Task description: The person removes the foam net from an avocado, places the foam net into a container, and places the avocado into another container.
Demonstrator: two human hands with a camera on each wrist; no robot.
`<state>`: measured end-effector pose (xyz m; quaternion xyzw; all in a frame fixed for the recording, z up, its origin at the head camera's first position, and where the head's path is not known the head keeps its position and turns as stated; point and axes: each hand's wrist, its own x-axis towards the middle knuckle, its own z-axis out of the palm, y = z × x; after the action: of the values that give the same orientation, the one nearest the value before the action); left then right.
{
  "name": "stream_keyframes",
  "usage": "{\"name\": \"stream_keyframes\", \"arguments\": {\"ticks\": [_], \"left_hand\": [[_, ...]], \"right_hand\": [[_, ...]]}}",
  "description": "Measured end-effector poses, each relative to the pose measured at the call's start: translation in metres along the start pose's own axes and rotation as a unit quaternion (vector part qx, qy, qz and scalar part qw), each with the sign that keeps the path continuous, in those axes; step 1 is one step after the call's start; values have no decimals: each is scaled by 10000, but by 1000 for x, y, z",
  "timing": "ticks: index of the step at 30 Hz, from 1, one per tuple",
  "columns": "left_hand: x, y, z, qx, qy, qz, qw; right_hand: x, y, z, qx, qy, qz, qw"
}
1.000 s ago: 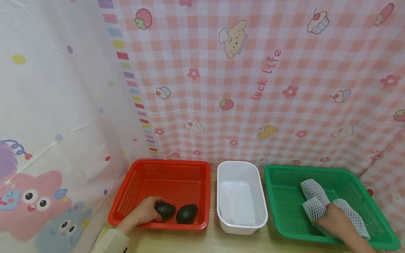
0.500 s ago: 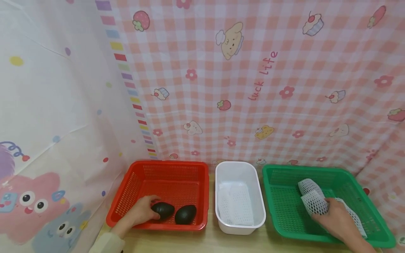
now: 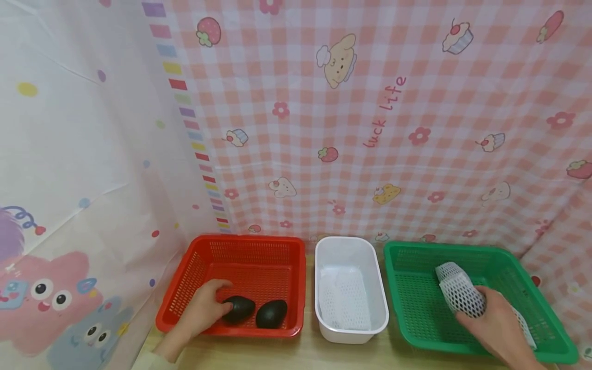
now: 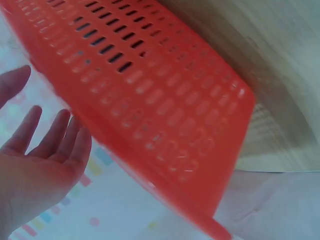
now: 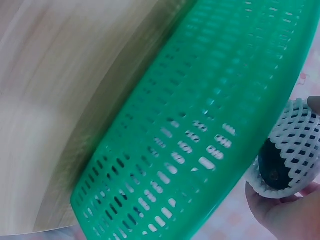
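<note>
Over the red basket (image 3: 250, 238), my left hand (image 3: 201, 311) has its fingers spread, with the thumb right by the left end of a dark avocado (image 3: 241, 310). A second dark avocado (image 3: 271, 314) lies just right of it. The left wrist view shows the left hand's fingers (image 4: 56, 135) loose, past the basket's rim. My right hand (image 3: 497, 321) grips an avocado in a white foam net (image 3: 464, 297) above the green basket (image 3: 416, 245). The right wrist view shows the dark skin (image 5: 274, 167) at the net's open end.
Between the baskets stands a white plastic tub (image 3: 344, 239) with white foam nets (image 3: 353, 303) inside. Two more netted pieces lie in the green basket, one behind (image 3: 447, 269) and one partly hidden by my right hand (image 3: 524, 326). A checked curtain (image 3: 296, 169) hangs behind.
My left fingers have come up and away from the avocado, which stays in the red basket. My right hand has raised the netted avocado slightly and turned it.
</note>
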<state>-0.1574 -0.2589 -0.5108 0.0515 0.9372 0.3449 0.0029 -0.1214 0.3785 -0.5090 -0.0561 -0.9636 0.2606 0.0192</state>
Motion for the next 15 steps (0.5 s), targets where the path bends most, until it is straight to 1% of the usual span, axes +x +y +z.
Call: {"name": "stream_keyframes", "arguments": {"ticks": [5,12,15], "left_hand": [[-7,10,0,10,309,159,9994],[-14,24,2,79,609,391,9973],[-16,28,4,60,734,522,9959]], "right_hand": [[-8,-11,0,52,-49,-59,10000],[-16,-25,3,147,-65,-246,9996],[-19,-31,4,128,0,-365,9993]]}}
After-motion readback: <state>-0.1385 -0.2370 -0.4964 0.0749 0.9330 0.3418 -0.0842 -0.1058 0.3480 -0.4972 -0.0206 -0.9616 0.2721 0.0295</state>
